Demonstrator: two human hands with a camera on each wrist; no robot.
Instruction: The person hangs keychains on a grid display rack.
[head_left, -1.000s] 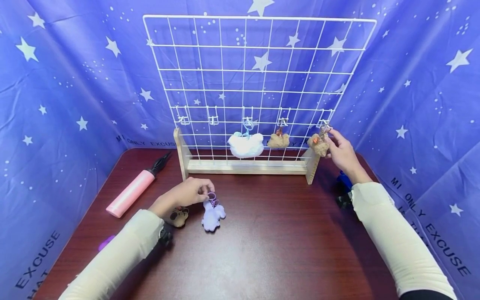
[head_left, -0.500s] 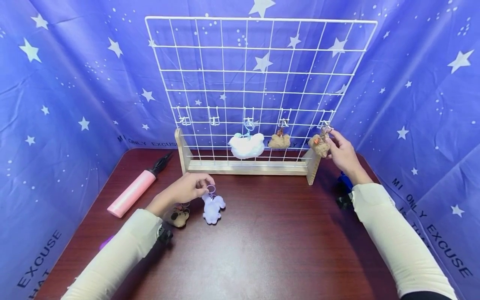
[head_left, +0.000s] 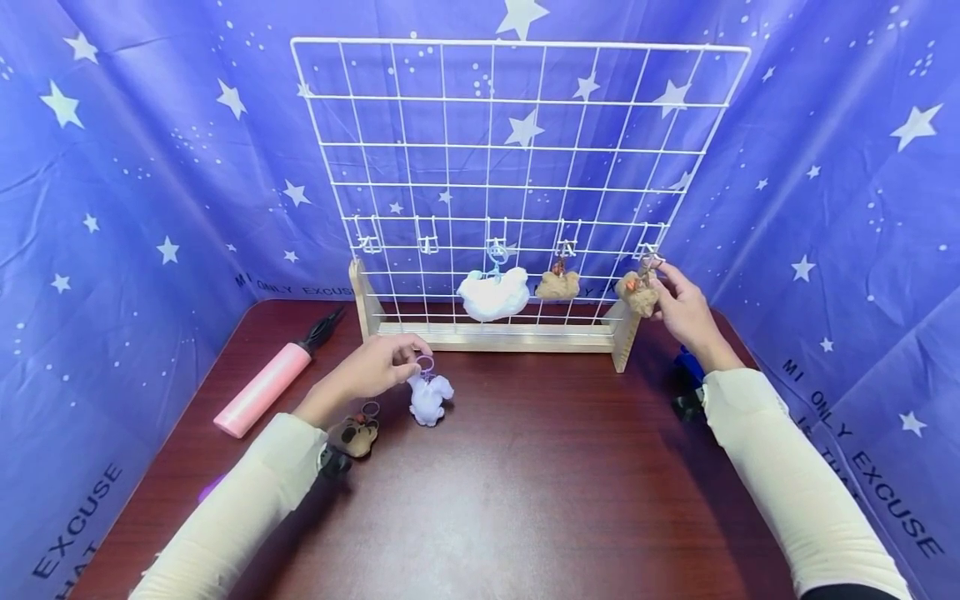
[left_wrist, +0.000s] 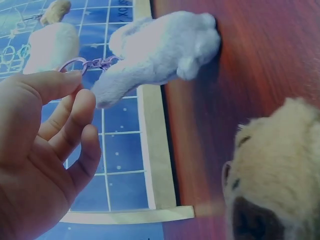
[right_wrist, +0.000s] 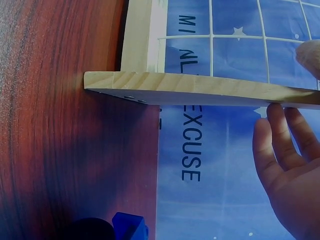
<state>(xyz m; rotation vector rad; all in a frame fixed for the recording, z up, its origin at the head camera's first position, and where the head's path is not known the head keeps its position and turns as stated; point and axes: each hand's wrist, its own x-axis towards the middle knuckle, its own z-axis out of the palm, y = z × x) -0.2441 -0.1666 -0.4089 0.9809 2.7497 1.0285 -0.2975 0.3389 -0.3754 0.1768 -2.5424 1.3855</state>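
My left hand (head_left: 378, 365) pinches the purple ring of a lavender plush keychain (head_left: 428, 401) between thumb and forefinger. The plush hangs below that ring in the head view, and its chain shows in the left wrist view. Beside the left wrist lies a tan plush keychain (head_left: 358, 437) with a dark snout. At the rack's right end, my right hand (head_left: 686, 312) is at a brown plush keychain (head_left: 637, 294) by the last hook. Three of its fingers reach the wooden upright (right_wrist: 215, 89); I cannot tell whether thumb and forefinger grip the keychain.
The white wire grid rack (head_left: 517, 147) stands at the table's back on a wooden base (head_left: 495, 337). A white plush keychain (head_left: 493, 294) and another brown plush keychain (head_left: 558, 285) hang from its middle hooks. A pink pump (head_left: 262, 390) lies left; a blue object (head_left: 688, 363) sits right.
My left hand has moved up and slightly right, toward the rack, with the lavender plush keychain swinging upright beneath it. My right hand stays at the brown plush keychain.
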